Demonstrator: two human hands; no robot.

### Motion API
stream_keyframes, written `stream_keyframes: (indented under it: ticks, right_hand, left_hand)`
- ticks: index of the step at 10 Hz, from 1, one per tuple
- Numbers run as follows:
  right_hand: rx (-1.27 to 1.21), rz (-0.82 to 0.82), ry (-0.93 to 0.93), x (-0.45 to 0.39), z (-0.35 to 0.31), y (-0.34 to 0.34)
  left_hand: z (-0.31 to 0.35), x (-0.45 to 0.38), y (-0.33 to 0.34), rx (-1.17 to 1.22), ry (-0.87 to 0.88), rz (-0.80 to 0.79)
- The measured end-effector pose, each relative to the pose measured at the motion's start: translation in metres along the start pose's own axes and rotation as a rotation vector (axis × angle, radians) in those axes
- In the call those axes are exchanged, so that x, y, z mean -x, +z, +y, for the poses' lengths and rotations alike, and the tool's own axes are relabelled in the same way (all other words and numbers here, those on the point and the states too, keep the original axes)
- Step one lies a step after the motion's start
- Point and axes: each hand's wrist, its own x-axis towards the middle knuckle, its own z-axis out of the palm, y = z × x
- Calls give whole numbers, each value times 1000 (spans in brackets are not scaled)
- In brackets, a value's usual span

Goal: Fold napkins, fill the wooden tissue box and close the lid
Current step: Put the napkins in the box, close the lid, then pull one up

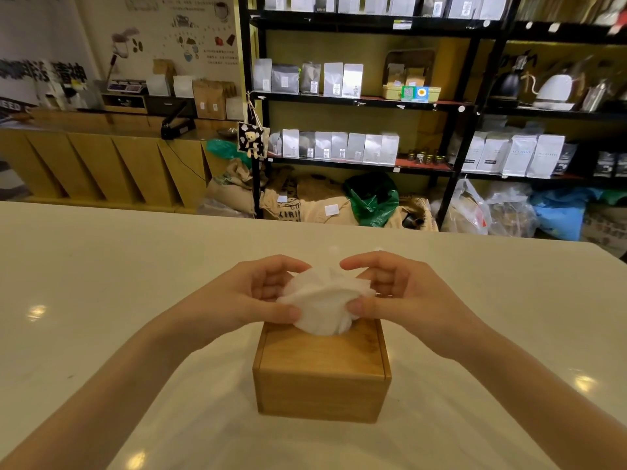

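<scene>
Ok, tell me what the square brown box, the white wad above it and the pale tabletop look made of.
Square brown box: wood, possibly bamboo; visible grain, satin sheen. White wad: soft paper napkins, matte, crumpled. Pale tabletop: glossy stone or laminate, mirroring ceiling lights; unclear which.

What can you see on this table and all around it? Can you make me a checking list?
Surface: white shiny table, bare apart from the box.
Job's things: wooden box with its lid on, standing in the middle; a bunch of white napkins sticks up from the top.
Clutter: nothing seen on the table.
Hands: left hand and right hand both pinch the napkins, one on each side, above the box.
Cables: one dark cord hangs down the wooden counter at the back.
Surroundings: black shelves with silver and white bags, kettles on the right, sacks and plastic bags on the floor.
</scene>
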Motion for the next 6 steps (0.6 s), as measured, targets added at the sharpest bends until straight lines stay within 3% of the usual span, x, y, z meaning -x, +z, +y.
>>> stream_keyframes:
  ticks: [2, 4, 6]
  right_hand:
    - [-116, -17, 25, 2, 2, -4]
    - [-213, 73, 70, 2, 3, -5]
    - [-20, 165, 27, 7, -11, -6]
  left_hand:
    - [-3, -2, 5, 98, 56, 137]
    - [1, -3, 10, 206, 133, 240]
    - [22, 2, 8, -5, 135, 322]
